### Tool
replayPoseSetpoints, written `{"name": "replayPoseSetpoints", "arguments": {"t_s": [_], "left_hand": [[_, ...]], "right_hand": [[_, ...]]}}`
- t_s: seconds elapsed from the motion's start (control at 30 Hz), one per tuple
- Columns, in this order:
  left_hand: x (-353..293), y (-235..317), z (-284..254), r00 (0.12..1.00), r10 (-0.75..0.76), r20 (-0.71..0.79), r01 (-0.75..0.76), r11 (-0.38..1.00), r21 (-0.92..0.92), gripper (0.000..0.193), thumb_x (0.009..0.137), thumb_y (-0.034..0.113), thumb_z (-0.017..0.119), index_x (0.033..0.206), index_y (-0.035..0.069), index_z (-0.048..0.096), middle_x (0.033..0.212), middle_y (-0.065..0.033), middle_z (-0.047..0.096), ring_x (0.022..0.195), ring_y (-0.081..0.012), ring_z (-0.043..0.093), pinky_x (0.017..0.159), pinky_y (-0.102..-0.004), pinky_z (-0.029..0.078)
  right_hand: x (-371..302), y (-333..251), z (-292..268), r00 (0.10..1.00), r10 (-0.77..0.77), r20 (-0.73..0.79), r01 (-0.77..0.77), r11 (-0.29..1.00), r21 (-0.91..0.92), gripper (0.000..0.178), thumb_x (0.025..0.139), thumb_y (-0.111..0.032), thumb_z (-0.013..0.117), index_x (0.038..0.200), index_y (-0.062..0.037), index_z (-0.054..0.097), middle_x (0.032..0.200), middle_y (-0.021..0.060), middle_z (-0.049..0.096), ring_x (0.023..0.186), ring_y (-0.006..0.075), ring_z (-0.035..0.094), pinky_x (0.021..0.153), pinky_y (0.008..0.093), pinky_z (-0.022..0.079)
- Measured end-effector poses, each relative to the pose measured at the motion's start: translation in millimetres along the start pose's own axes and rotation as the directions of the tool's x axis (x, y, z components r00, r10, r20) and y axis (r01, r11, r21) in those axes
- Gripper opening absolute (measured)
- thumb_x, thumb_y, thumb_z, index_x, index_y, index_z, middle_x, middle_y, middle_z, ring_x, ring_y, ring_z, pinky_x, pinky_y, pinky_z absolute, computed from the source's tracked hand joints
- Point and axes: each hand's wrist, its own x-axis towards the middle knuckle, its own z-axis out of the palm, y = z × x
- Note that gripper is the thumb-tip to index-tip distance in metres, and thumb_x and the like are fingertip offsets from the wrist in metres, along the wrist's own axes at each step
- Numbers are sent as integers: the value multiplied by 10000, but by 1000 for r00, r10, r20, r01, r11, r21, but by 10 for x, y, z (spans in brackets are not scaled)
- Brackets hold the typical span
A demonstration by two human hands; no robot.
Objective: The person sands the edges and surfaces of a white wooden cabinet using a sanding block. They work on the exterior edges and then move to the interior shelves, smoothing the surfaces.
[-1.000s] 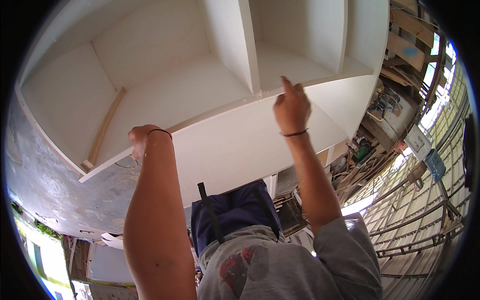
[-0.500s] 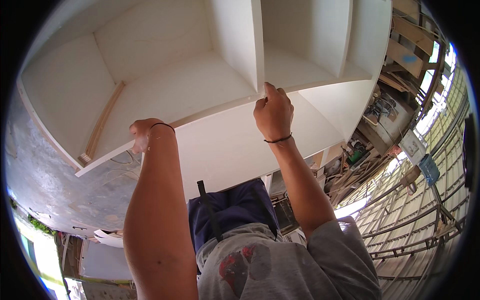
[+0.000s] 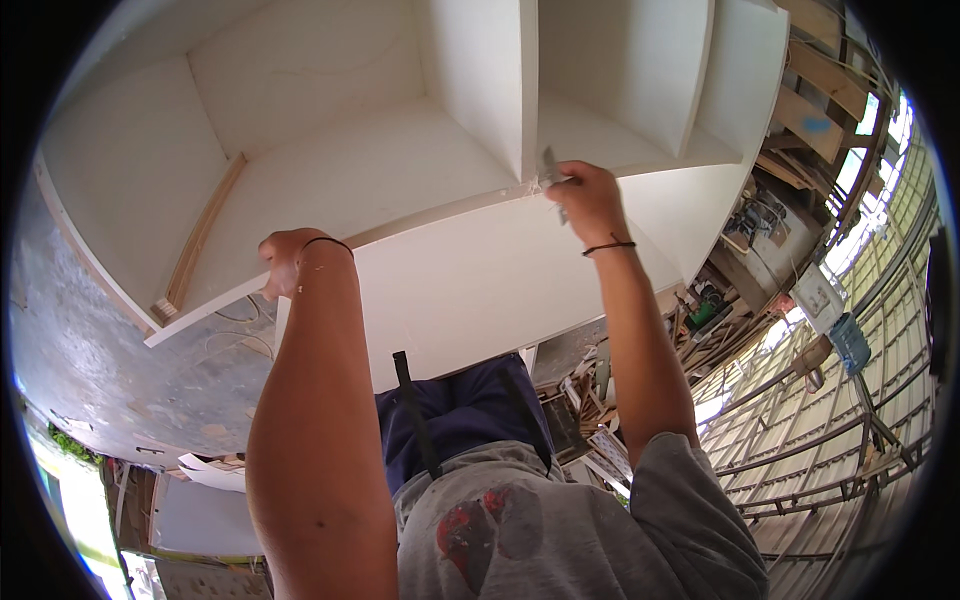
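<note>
A large white cabinet with open compartments fills the upper view. My left hand is curled over its near edge, left of the middle; its fingertips are partly hidden. In my right hand is a thin, flat grey piece, slightly blurred, whose kind I cannot make out. That hand is just right of the joint where an upright divider meets the front edge strip. Small pale crumbs or shavings show at this joint, beside the grey piece.
Thin wooden strips lie in the left compartment. A white panel extends below the front edge, near my body. Scrap wood and a green tool are on the right, by boards and a slatted wall.
My right hand has moved right from the divider joint and turned, bringing the grey piece into sight. The left hand keeps its place on the edge.
</note>
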Motion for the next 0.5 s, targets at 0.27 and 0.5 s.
{"name": "replayPoseSetpoints", "arguments": {"t_s": [0.27, 0.5], "left_hand": [[28, -20, 36, 1000, 8, -19, -8, 1000, 17, 372, 897, 339, 516, 1201, 131, 571, 1120, -27, 664, 1027, -169, 621, 839, -357, 509], [229, -80, 124, 999, 15, -33, -14, 999, 39, 365, 896, 335, 522, 1194, 132, 575, 1112, -23, 668, 1017, -164, 624, 830, -355, 511]], "right_hand": [[-125, -156, 274, 959, -252, -133, 139, 820, -555, 329, 751, -81, 555, 1053, -65, 684, 1035, 208, 666, 979, 405, 629, 825, 477, 529], [224, -14, -382, 989, -85, -118, 10, 849, -528, 113, 705, -64, 567, 765, -11, 647, 734, 176, 659, 709, 369, 631, 656, 431, 499]]}}
